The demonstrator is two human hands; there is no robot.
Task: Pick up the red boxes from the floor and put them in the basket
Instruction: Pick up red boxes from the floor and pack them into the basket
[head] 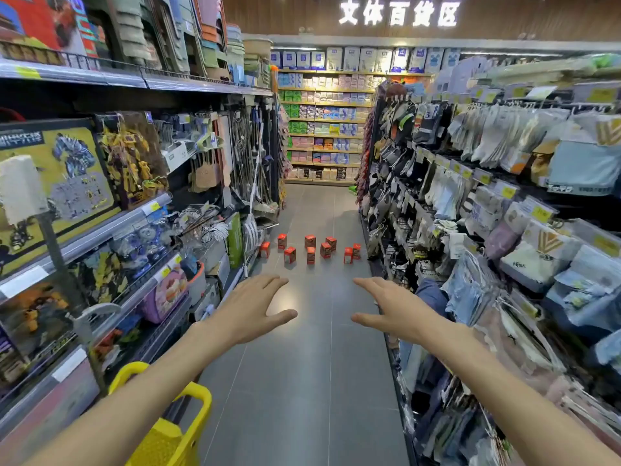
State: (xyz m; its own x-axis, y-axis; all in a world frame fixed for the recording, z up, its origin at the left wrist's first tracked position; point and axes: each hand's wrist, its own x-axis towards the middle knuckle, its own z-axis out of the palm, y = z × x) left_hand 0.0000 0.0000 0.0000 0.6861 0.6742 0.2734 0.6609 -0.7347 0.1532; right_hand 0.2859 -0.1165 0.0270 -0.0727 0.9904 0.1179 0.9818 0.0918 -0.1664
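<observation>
You are standing in a shop aisle, grey tiled floor (302, 381) running between the toy shelving (84, 210) on your left and the racks of socks (487, 196) on your right. The yellow basket (168, 428) is sitting at the floor's near left edge, under your left forearm. Your left hand (250, 307) and right hand (393, 306) are reaching forward, fingers spread, holding nothing. The red boxes (311, 248) are standing upright across the floor's far end, well apart from both hands.
</observation>
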